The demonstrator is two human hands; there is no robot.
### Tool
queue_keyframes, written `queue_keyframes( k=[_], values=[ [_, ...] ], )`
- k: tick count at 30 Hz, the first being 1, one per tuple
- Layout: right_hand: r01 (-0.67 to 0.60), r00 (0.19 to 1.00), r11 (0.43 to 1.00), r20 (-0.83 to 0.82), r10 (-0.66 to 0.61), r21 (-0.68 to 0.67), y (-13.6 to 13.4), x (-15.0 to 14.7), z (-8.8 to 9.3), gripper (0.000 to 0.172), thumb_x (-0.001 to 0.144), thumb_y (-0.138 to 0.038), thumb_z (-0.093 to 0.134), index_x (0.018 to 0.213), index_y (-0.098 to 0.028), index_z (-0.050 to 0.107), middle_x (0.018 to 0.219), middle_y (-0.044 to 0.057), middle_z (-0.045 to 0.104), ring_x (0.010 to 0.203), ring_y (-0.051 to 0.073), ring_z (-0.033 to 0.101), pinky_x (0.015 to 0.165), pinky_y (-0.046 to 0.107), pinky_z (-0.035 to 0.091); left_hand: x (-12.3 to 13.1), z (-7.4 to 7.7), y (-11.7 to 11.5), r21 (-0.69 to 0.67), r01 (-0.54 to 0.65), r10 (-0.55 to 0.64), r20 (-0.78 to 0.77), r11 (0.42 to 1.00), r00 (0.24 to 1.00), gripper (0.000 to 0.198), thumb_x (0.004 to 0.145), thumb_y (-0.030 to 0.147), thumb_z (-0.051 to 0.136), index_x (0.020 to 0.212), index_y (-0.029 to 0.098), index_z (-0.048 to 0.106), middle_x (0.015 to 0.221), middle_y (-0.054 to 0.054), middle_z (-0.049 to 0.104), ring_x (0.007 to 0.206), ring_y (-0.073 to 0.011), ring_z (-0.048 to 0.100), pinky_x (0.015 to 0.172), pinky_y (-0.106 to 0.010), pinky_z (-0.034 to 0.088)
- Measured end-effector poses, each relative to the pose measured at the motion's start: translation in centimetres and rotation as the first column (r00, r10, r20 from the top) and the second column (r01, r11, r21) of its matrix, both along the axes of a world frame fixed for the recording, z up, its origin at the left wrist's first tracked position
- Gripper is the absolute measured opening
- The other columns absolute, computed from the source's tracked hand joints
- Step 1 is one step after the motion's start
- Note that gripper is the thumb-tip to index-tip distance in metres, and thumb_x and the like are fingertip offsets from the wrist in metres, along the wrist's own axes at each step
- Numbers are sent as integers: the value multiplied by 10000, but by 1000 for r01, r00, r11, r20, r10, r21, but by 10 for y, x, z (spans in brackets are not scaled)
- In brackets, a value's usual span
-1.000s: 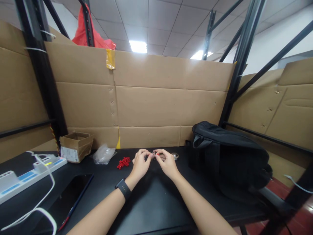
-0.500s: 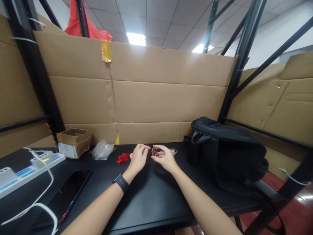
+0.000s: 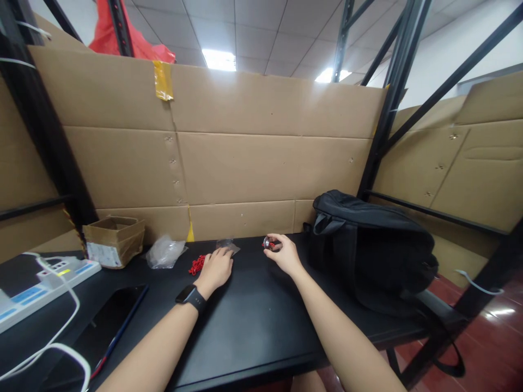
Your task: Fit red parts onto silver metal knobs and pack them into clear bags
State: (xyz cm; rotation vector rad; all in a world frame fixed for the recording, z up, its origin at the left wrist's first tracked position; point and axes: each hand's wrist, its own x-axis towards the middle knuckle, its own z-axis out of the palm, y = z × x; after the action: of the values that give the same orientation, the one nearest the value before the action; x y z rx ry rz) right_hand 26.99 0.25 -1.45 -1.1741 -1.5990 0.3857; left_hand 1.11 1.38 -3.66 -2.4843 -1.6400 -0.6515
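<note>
My right hand (image 3: 285,253) is raised a little over the black table, its thumb and fingers closed on a small round shiny disc with red on it (image 3: 267,243). Its exact kind is too small to make out. My left hand (image 3: 217,267), with a black watch on the wrist, lies palm down on the table with its fingers stretched forward. Beside those fingers is a heap of red cord pieces (image 3: 197,264), and just past them a flat clear plastic bag (image 3: 229,246). The fingertips are partly hidden, and I see nothing held there.
At the left stand a small open cardboard box (image 3: 116,239), a crumpled plastic bag (image 3: 165,252), a power strip (image 3: 53,288) with white cables and a dark phone (image 3: 106,326). A black backpack (image 3: 368,250) sits at the right. Cardboard panels (image 3: 241,169) wall the back.
My hands have moved apart: the left has come away from the small disc toward the red cords, leftward and down. The right keeps hold of the disc. The camera view has shifted slightly.
</note>
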Motion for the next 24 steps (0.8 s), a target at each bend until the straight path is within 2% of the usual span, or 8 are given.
queue_keyframes(
  k=[4,8,11,14,17,20,24],
  values=[
    [-8,1000,1000,19,8,-2,-1,-3,-2,486,654,-232,756,1135,-228,689,1074,58,682,706,146,670,732,309,571,0,-5,4,-54,11,-12,-15,998,1000,375,986,306,383,1293,235,586,1357,-134,583,1269,-279,518,990,-467,407],
    [6,999,1000,54,-7,11,-2,-2,0,476,646,-229,764,1118,-236,702,1069,48,679,691,139,652,728,303,560,2,4,4,-99,95,-94,10,991,996,380,1013,350,309,1035,217,665,1147,-98,648,1070,-226,613,933,-408,426],
    [25,995,1000,98,-27,15,-3,-1,2,464,637,-230,774,1098,-237,719,1039,43,680,693,138,643,747,306,551,5,10,-1,-111,151,-146,47,982,988,374,1005,372,329,890,215,648,1026,-67,663,983,-210,624,920,-396,419],
    [29,993,1000,112,-30,11,-3,-1,2,460,629,-241,783,1086,-226,730,1034,52,685,739,153,657,769,309,547,8,10,-5,-91,173,-168,62,981,984,234,930,305,456,1069,251,637,1133,-66,658,1043,-224,608,941,-415,400],
    [-1,993,1000,117,0,9,-2,0,1,460,635,-282,793,1087,-220,733,1030,55,696,778,166,666,764,304,544,10,4,-7,-83,198,-197,27,977,980,496,850,193,483,1325,318,550,1317,-85,596,1153,-258,562,950,-437,385],
    [-38,989,999,144,40,-15,-3,0,1,434,635,-300,802,1057,-220,738,956,42,721,762,170,661,726,290,537,11,-1,-9,-48,242,-244,-26,969,970,571,846,143,452,1319,439,572,1350,-42,594,1213,-284,509,951,-456,371],
    [-57,962,997,265,66,-43,-6,0,3,315,624,-239,796,936,-213,768,849,31,733,717,167,645,683,268,506,11,1,-13,-12,320,-320,-54,947,946,639,853,64,401,1237,530,611,1383,31,591,1212,-257,506,928,-418,374]
  ],
)
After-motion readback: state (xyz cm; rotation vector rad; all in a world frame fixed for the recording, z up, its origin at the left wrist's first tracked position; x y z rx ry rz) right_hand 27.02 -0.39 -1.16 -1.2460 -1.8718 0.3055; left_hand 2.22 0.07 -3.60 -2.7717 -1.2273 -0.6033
